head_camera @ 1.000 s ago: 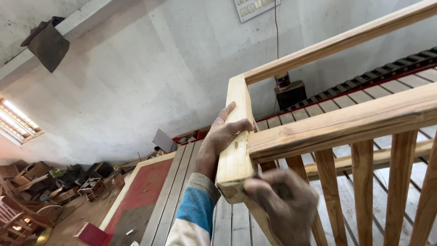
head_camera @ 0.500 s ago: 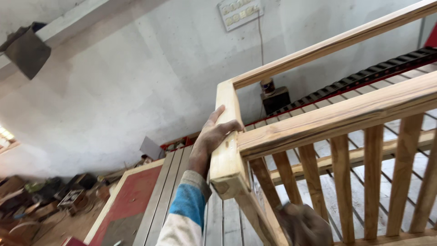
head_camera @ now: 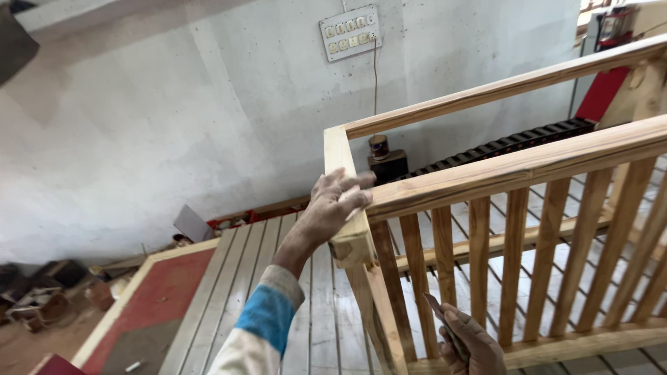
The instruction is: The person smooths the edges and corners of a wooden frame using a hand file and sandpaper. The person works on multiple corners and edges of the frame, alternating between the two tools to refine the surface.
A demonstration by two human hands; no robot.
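A person's left hand (head_camera: 337, 205) lies flat, fingers spread, steadying the near corner of an unfinished wooden slatted frame (head_camera: 514, 170) standing on a plank floor (head_camera: 292, 278). Lower right, the right hand (head_camera: 472, 344) pinches a small flat grey piece (head_camera: 439, 312), perhaps sandpaper, just beside a slat. It looks like smoothing work.

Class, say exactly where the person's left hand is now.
In the head view, the left hand rests on the wooden frame's top corner, centre-left, below the wall switchboard.
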